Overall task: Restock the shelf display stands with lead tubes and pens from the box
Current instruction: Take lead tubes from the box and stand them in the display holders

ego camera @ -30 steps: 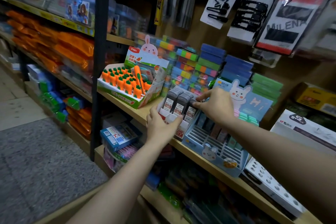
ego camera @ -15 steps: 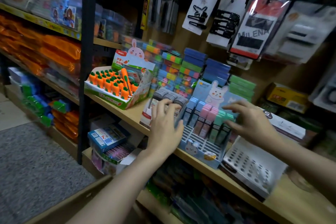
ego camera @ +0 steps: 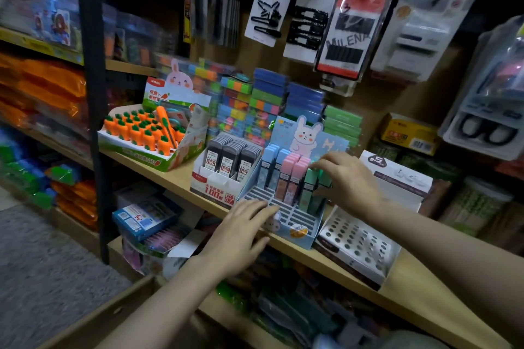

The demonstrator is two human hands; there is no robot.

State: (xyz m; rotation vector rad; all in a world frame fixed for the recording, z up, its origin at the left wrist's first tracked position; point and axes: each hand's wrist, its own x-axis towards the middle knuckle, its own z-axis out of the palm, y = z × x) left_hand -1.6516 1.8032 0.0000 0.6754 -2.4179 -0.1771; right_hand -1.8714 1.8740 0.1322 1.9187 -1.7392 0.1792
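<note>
Lead tubes (ego camera: 295,178) (pastel) touched by right hand (ego camera: 347,178); left hand (ego camera: 241,232) hovering.

Sitting in a row on the shelf (ego camera: 181,178), left to right: carrot tray (ego camera: 147,147), lead tube stand (ego camera: 224,178), rabbit stand (ego camera: 295,215), perforated pen stand (ego camera: 357,246); stacked boxes (ego camera: 263,99) standing behind.
</note>
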